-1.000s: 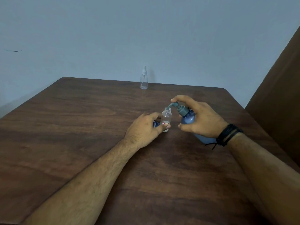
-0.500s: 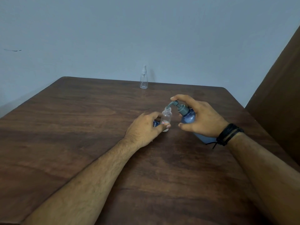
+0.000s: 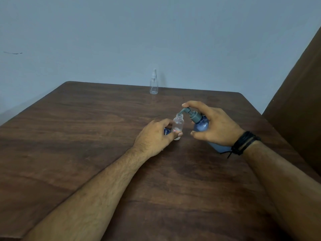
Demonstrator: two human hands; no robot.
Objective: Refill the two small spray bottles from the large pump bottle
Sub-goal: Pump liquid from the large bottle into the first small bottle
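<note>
Large blue pump bottle (image 3: 201,125) tilted left over the wooden worktop (image 3: 86,129), right of centre, grey nozzle right above the open neck of a small clear spray bottle (image 3: 178,125). Gripped around the body by the right hand (image 3: 213,126), forefinger laid on the pump head. Small bottle upright on the worktop, pinched low by the left hand (image 3: 154,136); something blue (image 3: 166,131) tucked under those fingers. Second small spray bottle (image 3: 153,82) capped, upright at the far edge, well apart. Black cord bracelet (image 3: 243,142) on the right wrist.
</note>
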